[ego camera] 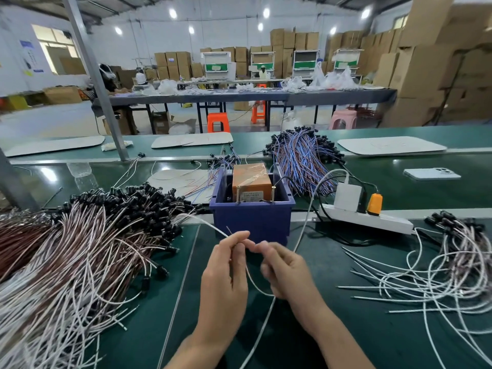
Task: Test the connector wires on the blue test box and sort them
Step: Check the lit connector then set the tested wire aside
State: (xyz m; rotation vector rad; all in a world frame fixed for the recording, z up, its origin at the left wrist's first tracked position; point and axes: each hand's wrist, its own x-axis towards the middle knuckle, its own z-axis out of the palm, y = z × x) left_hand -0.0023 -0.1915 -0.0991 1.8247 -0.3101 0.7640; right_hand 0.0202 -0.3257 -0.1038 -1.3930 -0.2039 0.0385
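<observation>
The blue test box (251,218) stands in the middle of the green bench, with an orange unit (251,182) and two upright metal pins inside it. Just in front of the box, my left hand (225,272) pinches a white and brown connector wire (205,222) whose far end runs left to the big pile. My right hand (286,272) holds the same wire lower down, fingers curled round it. A large heap of white and brown wires with black connectors (87,235) lies at the left. A smaller spread of white wires (439,275) lies at the right.
A white power strip (372,217) with a white adapter and an orange plug sits right of the box. Behind it lies a bundle of blue and red wires (303,155). A phone (431,173) rests on the belt at the far right. A metal post (93,75) rises at the left.
</observation>
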